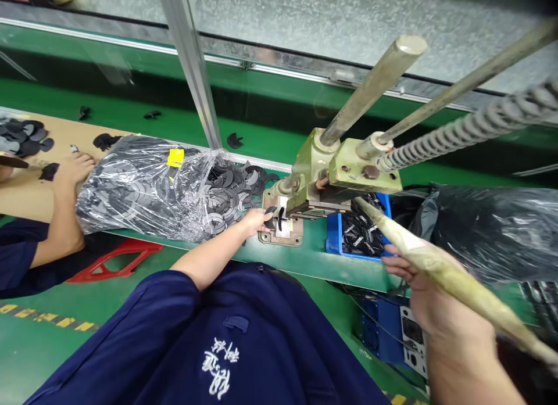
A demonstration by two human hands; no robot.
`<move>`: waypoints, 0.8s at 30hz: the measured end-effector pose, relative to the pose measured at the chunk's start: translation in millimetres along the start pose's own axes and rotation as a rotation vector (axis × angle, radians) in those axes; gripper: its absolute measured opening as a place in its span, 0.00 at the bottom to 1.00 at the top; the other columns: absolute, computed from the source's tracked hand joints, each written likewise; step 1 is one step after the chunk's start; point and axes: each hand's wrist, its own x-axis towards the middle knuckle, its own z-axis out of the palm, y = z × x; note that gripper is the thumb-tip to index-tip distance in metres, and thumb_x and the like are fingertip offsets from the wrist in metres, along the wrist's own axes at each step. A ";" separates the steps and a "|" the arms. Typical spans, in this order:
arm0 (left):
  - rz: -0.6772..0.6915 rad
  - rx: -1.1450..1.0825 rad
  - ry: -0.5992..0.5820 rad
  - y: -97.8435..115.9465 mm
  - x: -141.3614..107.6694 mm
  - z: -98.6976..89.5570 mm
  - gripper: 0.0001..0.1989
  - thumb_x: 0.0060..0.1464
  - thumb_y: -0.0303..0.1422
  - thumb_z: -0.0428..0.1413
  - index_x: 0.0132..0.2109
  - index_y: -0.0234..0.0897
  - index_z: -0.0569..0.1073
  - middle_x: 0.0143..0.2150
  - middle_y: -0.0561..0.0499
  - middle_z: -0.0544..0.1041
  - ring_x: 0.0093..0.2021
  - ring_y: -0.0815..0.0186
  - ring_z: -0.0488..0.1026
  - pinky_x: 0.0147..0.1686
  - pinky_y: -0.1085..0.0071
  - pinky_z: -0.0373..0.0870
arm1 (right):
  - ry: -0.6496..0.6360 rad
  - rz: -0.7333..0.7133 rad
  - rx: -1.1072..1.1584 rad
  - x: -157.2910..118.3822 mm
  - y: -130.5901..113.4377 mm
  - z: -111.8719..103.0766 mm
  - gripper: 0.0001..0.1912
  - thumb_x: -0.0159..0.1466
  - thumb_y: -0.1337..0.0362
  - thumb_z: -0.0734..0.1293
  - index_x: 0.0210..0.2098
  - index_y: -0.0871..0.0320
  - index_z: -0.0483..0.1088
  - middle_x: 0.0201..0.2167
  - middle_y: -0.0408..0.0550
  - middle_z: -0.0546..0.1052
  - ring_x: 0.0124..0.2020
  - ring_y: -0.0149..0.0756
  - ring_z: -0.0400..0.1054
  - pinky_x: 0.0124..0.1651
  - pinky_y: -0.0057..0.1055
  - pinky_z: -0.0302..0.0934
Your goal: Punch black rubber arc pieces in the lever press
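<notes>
My left hand (pixel 256 221) pinches a dark flat piece (pixel 271 217) at the left side of the press base (pixel 288 237). A small black curved part (pixel 281 219) lies on the light fixture beside those fingertips, under the edge of the press head (pixel 309 199). At the right, my right hand (pixel 421 289) is against the underside of the long, yellowed lever (pixel 429 260). Its visible fingers extend past the lever, slightly apart and blurred; the lever hides the thumb side.
A clear plastic bag (pixel 131 184) spills dark crescent pieces (pixel 231 190) left of the press. A blue bin (pixel 333 233) with black parts and a dark bag (pixel 497 230) stand right. A co-worker's hand (pixel 74 172) is at far left. A metal post (pixel 192 62) rises behind.
</notes>
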 end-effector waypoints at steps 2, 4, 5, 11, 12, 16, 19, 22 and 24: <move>-0.013 -0.044 -0.132 -1.5 -16.7 -7.1 0.09 0.56 0.33 0.58 0.34 0.32 0.67 0.24 0.51 0.71 0.20 0.72 0.69 0.22 0.75 0.71 | -0.076 0.052 -0.122 2.4 27.9 18.3 0.19 0.55 0.53 0.70 0.42 0.57 0.72 0.33 0.49 0.77 0.29 0.34 0.72 0.31 0.33 0.70; -0.017 -0.093 -0.249 -5.1 -31.5 -10.8 0.10 0.54 0.34 0.60 0.33 0.32 0.67 0.24 0.52 0.71 0.21 0.72 0.70 0.22 0.75 0.71 | -0.264 -0.016 -0.237 -1.6 56.7 46.4 0.23 0.54 0.55 0.70 0.47 0.58 0.69 0.37 0.51 0.78 0.33 0.36 0.73 0.36 0.36 0.71; -0.016 -0.110 -0.297 -7.2 -37.9 -11.0 0.11 0.53 0.35 0.61 0.33 0.32 0.68 0.24 0.52 0.71 0.21 0.72 0.70 0.22 0.75 0.70 | -0.339 -0.084 -0.289 -4.7 67.9 61.4 0.25 0.55 0.55 0.69 0.50 0.58 0.68 0.41 0.53 0.77 0.35 0.36 0.73 0.37 0.36 0.71; 0.011 -0.063 -0.393 -13.7 -64.4 -1.6 0.18 0.46 0.41 0.65 0.36 0.30 0.72 0.25 0.51 0.72 0.21 0.73 0.68 0.21 0.76 0.68 | -0.593 -0.432 -0.554 -6.8 77.2 119.1 0.19 0.64 0.60 0.62 0.54 0.57 0.68 0.43 0.53 0.77 0.40 0.37 0.73 0.45 0.36 0.69; 0.030 -0.059 -0.379 -13.7 -67.1 -1.0 0.19 0.45 0.42 0.65 0.36 0.30 0.72 0.25 0.51 0.72 0.21 0.73 0.68 0.22 0.76 0.67 | -0.604 -0.449 -0.573 -4.1 74.8 122.0 0.17 0.64 0.60 0.62 0.50 0.56 0.70 0.42 0.52 0.78 0.40 0.38 0.73 0.46 0.37 0.68; 0.109 -0.026 -0.343 -13.4 -74.5 -1.6 0.22 0.42 0.44 0.66 0.36 0.31 0.72 0.24 0.52 0.71 0.21 0.73 0.67 0.23 0.76 0.65 | -0.644 -0.517 -0.637 2.8 70.8 125.7 0.12 0.65 0.61 0.61 0.43 0.56 0.74 0.39 0.51 0.79 0.42 0.39 0.73 0.47 0.36 0.66; 0.170 0.112 -0.246 -12.3 -78.8 0.6 0.19 0.49 0.45 0.61 0.37 0.31 0.72 0.27 0.51 0.72 0.24 0.72 0.68 0.25 0.75 0.66 | -0.664 -0.569 -0.688 1.4 72.2 127.9 0.12 0.65 0.63 0.60 0.42 0.56 0.74 0.38 0.51 0.79 0.40 0.39 0.73 0.45 0.35 0.66; 0.427 0.360 0.118 -8.9 -86.8 6.6 0.16 0.53 0.44 0.57 0.38 0.34 0.73 0.32 0.50 0.74 0.30 0.71 0.69 0.31 0.75 0.67 | -0.662 -0.618 -0.728 -1.2 74.0 130.2 0.14 0.66 0.63 0.58 0.41 0.57 0.74 0.37 0.53 0.78 0.41 0.40 0.72 0.46 0.36 0.65; 0.571 0.543 0.224 -5.5 -94.3 11.2 0.15 0.54 0.45 0.56 0.37 0.36 0.73 0.32 0.51 0.74 0.31 0.70 0.69 0.33 0.76 0.66 | -0.658 -0.646 -0.747 -2.0 75.3 130.7 0.15 0.67 0.63 0.57 0.41 0.60 0.74 0.37 0.55 0.78 0.40 0.41 0.72 0.46 0.36 0.64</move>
